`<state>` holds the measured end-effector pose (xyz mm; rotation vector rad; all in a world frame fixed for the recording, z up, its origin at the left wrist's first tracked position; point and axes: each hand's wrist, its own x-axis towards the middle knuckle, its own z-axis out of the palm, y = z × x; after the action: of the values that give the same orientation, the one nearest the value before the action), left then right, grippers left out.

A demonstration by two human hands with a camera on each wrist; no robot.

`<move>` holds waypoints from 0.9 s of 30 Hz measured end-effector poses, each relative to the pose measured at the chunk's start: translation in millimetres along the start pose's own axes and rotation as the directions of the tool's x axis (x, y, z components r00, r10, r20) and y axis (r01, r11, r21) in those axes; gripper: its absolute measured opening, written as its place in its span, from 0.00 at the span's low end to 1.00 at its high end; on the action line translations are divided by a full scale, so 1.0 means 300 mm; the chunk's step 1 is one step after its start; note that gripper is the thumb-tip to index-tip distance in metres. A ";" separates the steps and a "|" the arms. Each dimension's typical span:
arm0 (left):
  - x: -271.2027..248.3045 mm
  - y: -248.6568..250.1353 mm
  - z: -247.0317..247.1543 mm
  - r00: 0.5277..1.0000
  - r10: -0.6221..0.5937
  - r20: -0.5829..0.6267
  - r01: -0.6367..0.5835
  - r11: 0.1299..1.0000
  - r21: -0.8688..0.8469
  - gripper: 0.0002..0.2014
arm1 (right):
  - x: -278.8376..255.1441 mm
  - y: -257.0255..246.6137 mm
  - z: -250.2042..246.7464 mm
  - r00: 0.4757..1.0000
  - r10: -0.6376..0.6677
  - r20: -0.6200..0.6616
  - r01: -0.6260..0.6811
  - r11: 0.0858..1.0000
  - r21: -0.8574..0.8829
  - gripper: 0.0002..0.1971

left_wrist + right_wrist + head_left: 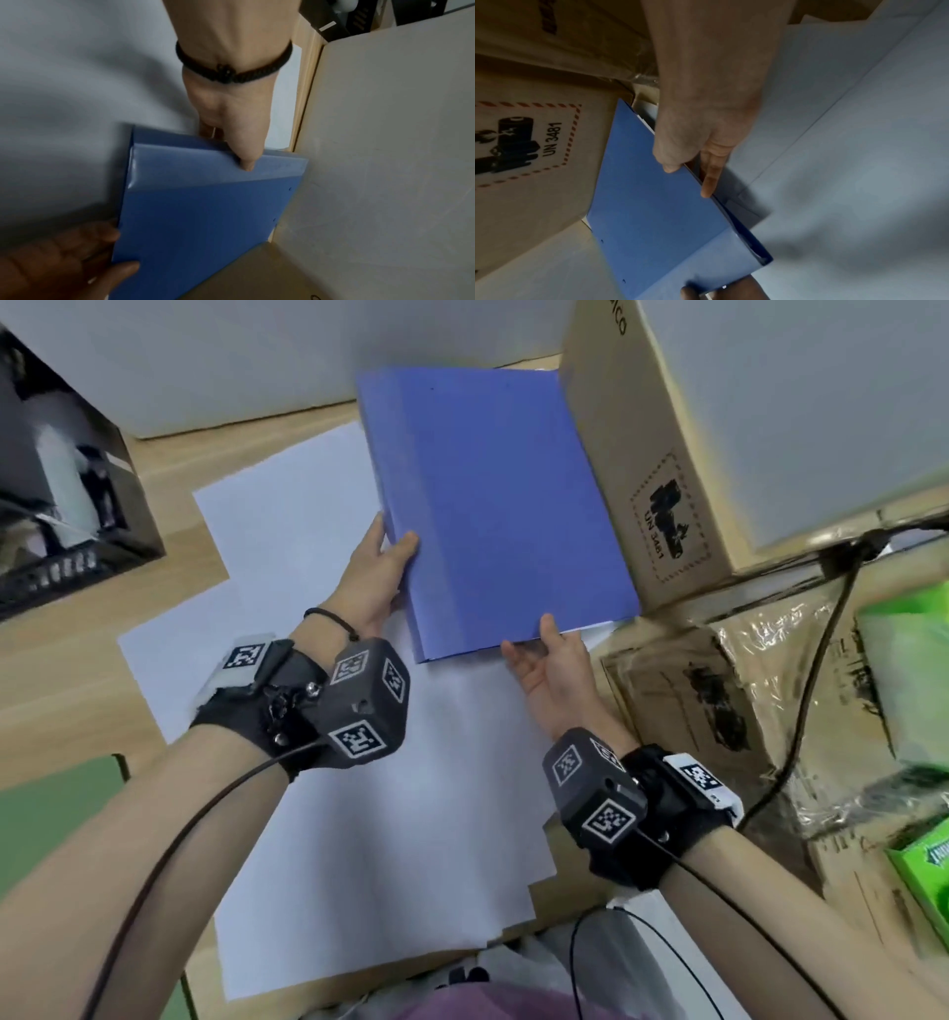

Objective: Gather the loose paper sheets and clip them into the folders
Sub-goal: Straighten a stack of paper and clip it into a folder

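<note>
Blue folder (493,505) held closed above white paper sheets (359,788) spread on wooden worktop (67,670). Spine edge gripped by left hand (372,577), thumb on cover; near corner pinched by right hand (552,667). Cardboard box (647,454) just beside folder.

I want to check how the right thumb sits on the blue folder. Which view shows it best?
Right wrist: the right hand pinches the blue folder edge close up. Head shows it small; left wrist dark, blurred.

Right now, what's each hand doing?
Left hand: gripping the folder at its spine edge.
Right hand: gripping the folder's near edge.
</note>
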<state>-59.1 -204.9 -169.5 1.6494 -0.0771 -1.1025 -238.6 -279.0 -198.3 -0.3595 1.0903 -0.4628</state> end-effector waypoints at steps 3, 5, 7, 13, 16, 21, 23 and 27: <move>-0.003 -0.056 -0.024 0.998 -0.055 0.020 0.052 0.993 0.110 0.17 | 0.024 0.018 -0.012 0.996 -0.015 -0.092 0.015 1.000 -0.002 0.12; -0.018 -0.093 -0.061 0.997 -0.060 0.052 0.051 0.986 0.157 0.16 | 0.027 0.028 -0.018 0.994 -0.032 -0.106 0.030 0.999 -0.019 0.10; -0.035 -0.107 -0.098 0.997 -0.047 0.058 0.036 0.985 0.170 0.16 | 0.027 0.033 -0.025 0.993 -0.062 -0.097 0.060 0.998 -0.027 0.08; -0.119 -0.166 -0.248 0.998 0.039 -0.040 -0.024 0.943 0.331 0.22 | 0.001 0.055 -0.052 0.993 -0.077 -0.094 0.077 0.997 -0.002 0.10; -0.184 -0.209 -0.353 0.981 0.161 -0.106 -0.089 0.866 0.492 0.23 | -0.039 0.059 -0.045 0.988 -0.075 -0.137 0.080 0.996 0.035 0.11; -0.285 -0.304 -0.521 0.994 0.091 -0.068 -0.011 0.668 0.744 0.28 | -0.136 0.088 -0.082 0.985 -0.127 -0.113 0.054 0.865 -0.498 0.03; -0.338 -0.354 -0.569 1.000 -0.010 0.013 -0.004 0.627 0.779 0.30 | -0.214 0.145 -0.106 0.989 -0.146 0.006 0.091 0.585 -0.806 0.16; -0.449 -0.424 -0.617 0.993 -0.083 0.090 -0.019 0.624 0.781 0.32 | -0.333 0.305 -0.147 0.986 0.015 0.165 0.157 0.230 -0.961 0.33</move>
<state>-67.8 55.6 -193.3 2.3618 -0.7076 -1.2846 -300.4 -151.2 -186.4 -1.5902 1.1070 0.2871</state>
